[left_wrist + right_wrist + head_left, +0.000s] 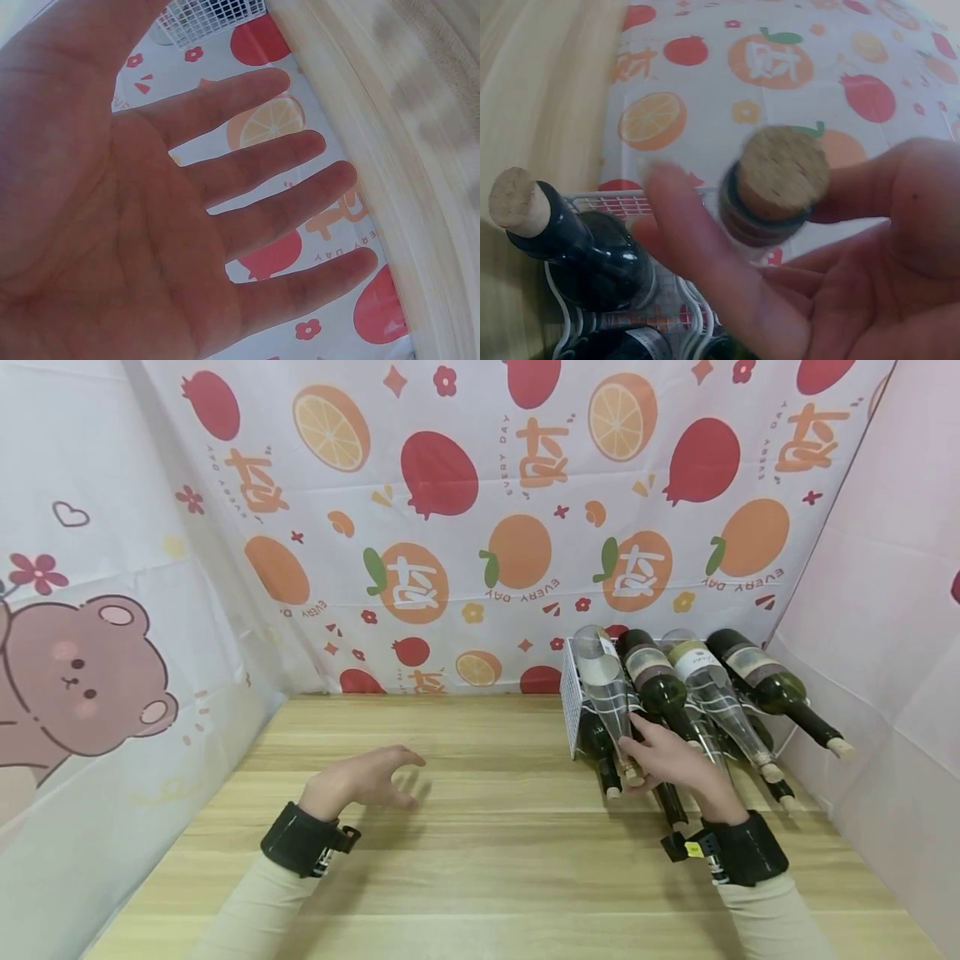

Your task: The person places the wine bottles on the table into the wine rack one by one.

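Note:
My right hand (667, 756) is at the neck of a clear glass wine bottle (602, 672) at the rack's left end. In the right wrist view, the bottle's cork (784, 172) sits between thumb and fingers, which grip around the neck; the thumb tip is hidden behind it. Close by, a dark corked wine bottle (600, 259) lies lower in the white wire rack (571, 702). Over the table at left, my left hand (367, 778) holds nothing. Its fingers (277, 169) are spread and nearly straight in the left wrist view.
Several other corked bottles lie in the rack, including a dark green one (772, 681) and a clear one (712, 685), necks jutting frontward. Behind the wooden table (480, 860) hangs a fruit-print cloth (465, 652); a pale cloth wall (877, 693) stands close at right.

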`<state>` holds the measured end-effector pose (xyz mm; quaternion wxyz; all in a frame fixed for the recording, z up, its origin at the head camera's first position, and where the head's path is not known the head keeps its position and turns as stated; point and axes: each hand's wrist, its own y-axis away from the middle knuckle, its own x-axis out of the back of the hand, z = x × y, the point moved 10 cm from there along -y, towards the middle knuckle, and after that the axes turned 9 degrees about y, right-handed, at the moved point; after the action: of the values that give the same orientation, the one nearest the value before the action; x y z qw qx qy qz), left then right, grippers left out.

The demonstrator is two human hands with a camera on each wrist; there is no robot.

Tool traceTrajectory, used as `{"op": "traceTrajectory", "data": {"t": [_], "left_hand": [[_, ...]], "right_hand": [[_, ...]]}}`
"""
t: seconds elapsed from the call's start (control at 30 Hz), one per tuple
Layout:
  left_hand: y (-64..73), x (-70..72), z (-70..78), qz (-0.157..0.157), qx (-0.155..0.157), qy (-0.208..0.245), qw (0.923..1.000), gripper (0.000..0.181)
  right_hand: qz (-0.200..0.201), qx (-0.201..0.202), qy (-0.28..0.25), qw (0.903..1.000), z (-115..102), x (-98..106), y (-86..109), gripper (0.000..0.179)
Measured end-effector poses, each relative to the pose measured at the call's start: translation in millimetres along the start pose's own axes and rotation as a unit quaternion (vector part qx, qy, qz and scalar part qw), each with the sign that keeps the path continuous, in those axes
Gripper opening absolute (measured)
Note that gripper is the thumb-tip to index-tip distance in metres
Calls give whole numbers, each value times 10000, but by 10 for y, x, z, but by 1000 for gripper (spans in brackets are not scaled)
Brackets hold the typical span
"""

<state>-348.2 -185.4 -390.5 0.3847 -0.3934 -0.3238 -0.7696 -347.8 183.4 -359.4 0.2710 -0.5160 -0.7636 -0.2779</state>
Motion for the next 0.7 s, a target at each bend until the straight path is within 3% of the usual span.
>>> {"op": "traceTrajectory", "data": {"t": [0.13,0.7], "left_hand": [[4,1,11,-13,23,2,10000,68],[12,-11,-6,-109,237,21,9997,69]], "right_hand": [[-259,-24,-336,9991,-30,-27,36,75],[13,-130,262,9996,-43,14,51,77]]}}
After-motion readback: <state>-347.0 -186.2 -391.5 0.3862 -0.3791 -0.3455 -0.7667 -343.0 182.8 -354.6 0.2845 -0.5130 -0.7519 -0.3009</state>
